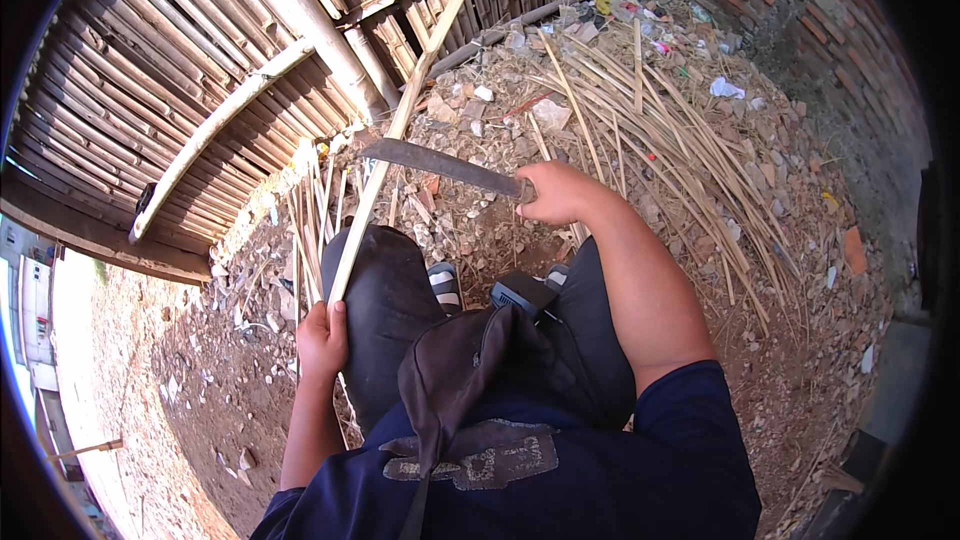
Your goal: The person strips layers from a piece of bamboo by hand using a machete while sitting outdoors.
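Note:
My left hand (322, 340), beside my left knee, is closed round the lower end of a long pale bamboo strip (403, 112). The strip slants up and away to the bamboo wall. In my right hand (563, 192), above the ground between my knees, is a machete (440, 162); its handle is mostly hidden by my fingers. The dark blade points left, and its tip end lies across the strip, though whether it touches cannot be told. More split strips (311, 230) stand next to my left leg.
A large bundle of bamboo strips (690, 155) lies on the rubble-strewn ground to the right. A bamboo wall (150, 70) with thick poles rises at the far left, a brick wall (800, 10) at the far right. Litter (727, 88) and stones are scattered about. A dark bag (455, 370) hangs at my lap.

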Motion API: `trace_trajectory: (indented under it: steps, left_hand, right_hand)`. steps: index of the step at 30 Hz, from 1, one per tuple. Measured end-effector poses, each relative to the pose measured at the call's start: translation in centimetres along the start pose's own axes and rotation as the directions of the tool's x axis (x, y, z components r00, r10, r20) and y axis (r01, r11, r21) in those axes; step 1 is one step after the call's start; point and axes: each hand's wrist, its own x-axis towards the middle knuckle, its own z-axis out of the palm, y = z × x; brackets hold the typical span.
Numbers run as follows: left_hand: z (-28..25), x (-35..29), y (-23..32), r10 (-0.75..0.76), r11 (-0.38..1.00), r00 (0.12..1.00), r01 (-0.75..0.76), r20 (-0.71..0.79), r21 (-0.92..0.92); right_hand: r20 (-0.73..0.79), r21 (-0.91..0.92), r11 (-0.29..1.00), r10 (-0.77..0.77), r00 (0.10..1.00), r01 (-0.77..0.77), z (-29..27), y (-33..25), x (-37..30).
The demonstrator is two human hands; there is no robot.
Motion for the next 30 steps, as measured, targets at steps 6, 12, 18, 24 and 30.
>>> trace_trajectory:
  steps: [6,12,18,24,30]
  left_hand:
    - [-0.3,-0.1,0.1,-0.009,1.000,1.000,0.009,0.021,0.004]
    - [-0.2,0.0,0.1,0.005,1.000,1.000,-0.006,0.015,0.020]
    - [-0.2,-0.1,-0.3,-0.038,0.999,0.999,0.038,0.011,-0.004]
    - [-0.5,0.0,0.5,-0.033,0.999,0.999,0.032,0.030,0.034]
    - [-0.5,0.0,0.5,-0.033,0.999,0.999,0.032,0.030,0.036]
  right_hand:
    - [0.048,0.120,0.993,0.006,0.999,-0.012,-1.0,-0.4,-0.4]
    - [-0.137,-0.097,0.995,-0.052,0.989,0.039,-0.6,-0.3,-0.6]
    - [-0.180,-0.079,0.983,-0.180,0.967,0.168,0.3,-2.1,-0.5]
    - [-0.085,-0.058,0.998,-0.044,0.995,0.039,-0.4,-0.7,-0.2]
    - [-0.121,-0.048,0.997,-0.060,0.991,0.054,0.5,-1.1,-0.1]
